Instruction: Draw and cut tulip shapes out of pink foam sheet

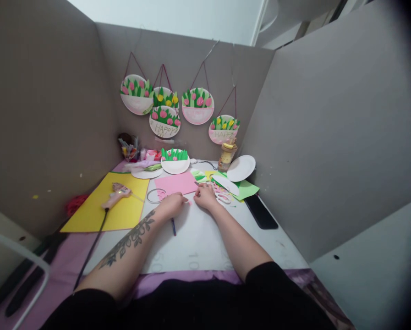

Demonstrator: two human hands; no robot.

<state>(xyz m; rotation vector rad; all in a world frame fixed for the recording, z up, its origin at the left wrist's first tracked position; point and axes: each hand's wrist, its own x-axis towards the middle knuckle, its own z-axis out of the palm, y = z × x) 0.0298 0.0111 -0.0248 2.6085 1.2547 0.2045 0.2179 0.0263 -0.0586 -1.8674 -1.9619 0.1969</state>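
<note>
My left hand (pixel 173 205) is closed above the white mat, its fingertips pinching at a small pink paper piece (pixel 189 202). Just to the right, my right hand (pixel 205 196) has its fingers curled together. A thin dark tip (pixel 196 184) sticks out past them, and I cannot make out what it belongs to. Behind both hands lies a sheet of pink paper (pixel 178 182). White-handled scissors (pixel 223 198) rest beside my right hand. A blue pen (pixel 173 227) lies below my left wrist, and a clear ring-shaped roll (pixel 156 196) is left of that hand.
On yellow sheets (pixel 88 215) at left sits a corded glue gun (pixel 116 195). A black phone (pixel 261 212) lies at right, near paper plates (pixel 241 168) and green paper (pixel 248 189). A tulip-decorated plate (pixel 175 165) stands behind; several others hang on the grey partition (pixel 253 68).
</note>
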